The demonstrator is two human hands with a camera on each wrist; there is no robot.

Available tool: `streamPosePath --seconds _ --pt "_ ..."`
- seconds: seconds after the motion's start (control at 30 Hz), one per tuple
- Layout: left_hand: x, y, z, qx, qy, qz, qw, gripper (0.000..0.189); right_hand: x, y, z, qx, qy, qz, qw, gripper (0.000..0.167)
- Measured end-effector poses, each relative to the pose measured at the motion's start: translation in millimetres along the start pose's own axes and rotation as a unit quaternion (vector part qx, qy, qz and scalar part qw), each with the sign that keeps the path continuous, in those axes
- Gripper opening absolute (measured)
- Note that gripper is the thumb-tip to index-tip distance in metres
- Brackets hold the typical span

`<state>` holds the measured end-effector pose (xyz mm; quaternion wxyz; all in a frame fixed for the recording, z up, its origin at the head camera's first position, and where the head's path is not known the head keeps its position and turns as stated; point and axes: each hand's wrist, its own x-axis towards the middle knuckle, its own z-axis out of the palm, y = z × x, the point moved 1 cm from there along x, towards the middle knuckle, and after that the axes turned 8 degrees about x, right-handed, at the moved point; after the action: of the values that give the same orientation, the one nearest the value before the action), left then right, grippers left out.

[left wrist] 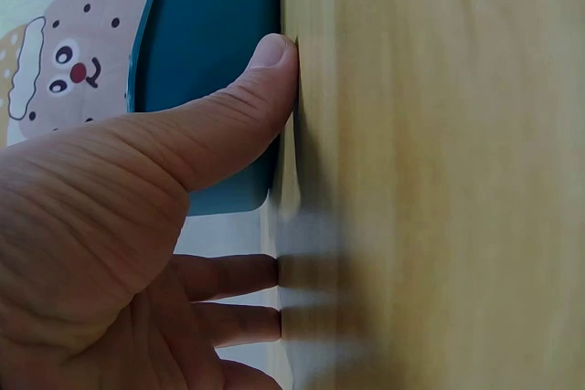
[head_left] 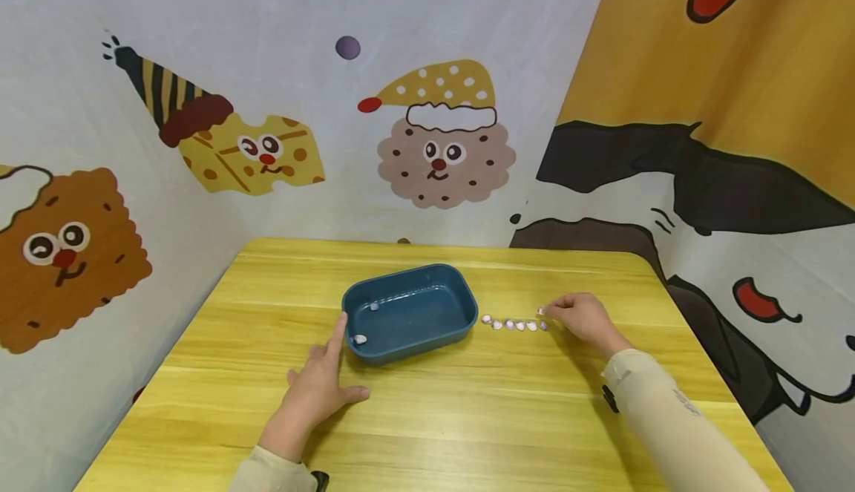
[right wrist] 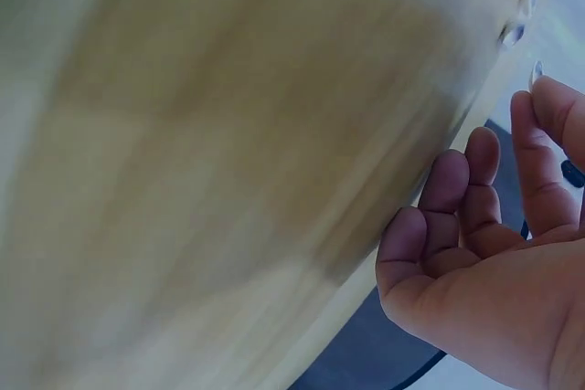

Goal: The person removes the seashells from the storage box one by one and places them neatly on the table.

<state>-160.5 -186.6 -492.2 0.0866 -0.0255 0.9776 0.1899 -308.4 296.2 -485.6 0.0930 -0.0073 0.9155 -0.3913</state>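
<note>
Between thumb and index finger my right hand (head_left: 588, 320) pinches a small pale shell (right wrist: 537, 70), held just above the right end of a row. That row of several whitish-purple shells (head_left: 510, 324) runs along the table to the right of a dark blue-green plastic box (head_left: 414, 347). Inside the box lie two more shells, one at the front left corner (head_left: 359, 339) and one farther back (head_left: 374, 306). My left hand (head_left: 315, 389) rests on the table with fingers spread, its index fingertip against the box's left end and its thumb pointing right in front of the box.
The yellow wood-grain table (head_left: 434, 433) carries all of this. Behind it and at both sides hang white cloths with cartoon prints, close to the table's back edge (head_left: 534, 248).
</note>
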Motion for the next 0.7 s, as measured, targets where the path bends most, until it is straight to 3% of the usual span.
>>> streamPosePath --seconds 0.3,0.7 --pt "-0.8 -0.1 1.2 0.001 0.001 0.001 1.0000 0.144 -7.7 16.1 -10.1 0.000 0.004 0.022 0.9998 0.038" --pt "-1.9 1.4 -0.4 0.003 0.007 0.005 1.0000 0.143 -10.5 21.1 -9.5 -0.037 -0.002 0.000 0.9993 0.027"
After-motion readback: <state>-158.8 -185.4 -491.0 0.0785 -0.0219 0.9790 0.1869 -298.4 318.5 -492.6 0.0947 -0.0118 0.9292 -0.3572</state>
